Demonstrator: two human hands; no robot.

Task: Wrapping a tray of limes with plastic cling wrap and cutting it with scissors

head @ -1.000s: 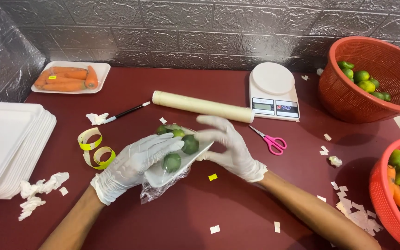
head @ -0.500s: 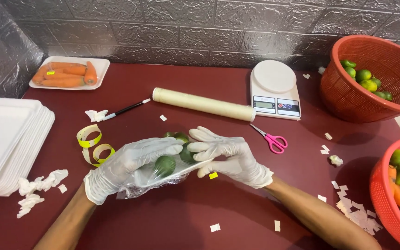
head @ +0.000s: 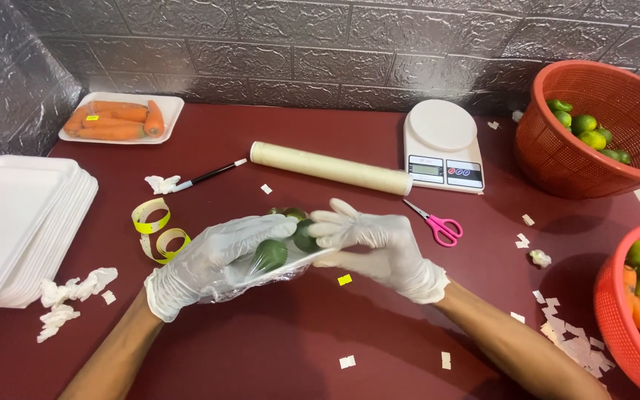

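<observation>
Left hand [head: 212, 263] and right hand [head: 379, 248] are both gripping a wrapped lime tray [head: 279, 255], its long axis lying left-right, tilting toward the camera.

Item: small white foam tray [head: 312, 256] of green limes [head: 270, 253], held above the dark red table in front of me, tilted down toward my left. Contents: round, glossy, dark green fruit, at least three visible, packed close together. Covering: clear plastic wrap [head: 261, 280], wrinkled, stretched over the fruit and bunched beneath the tray's left end.
</observation>
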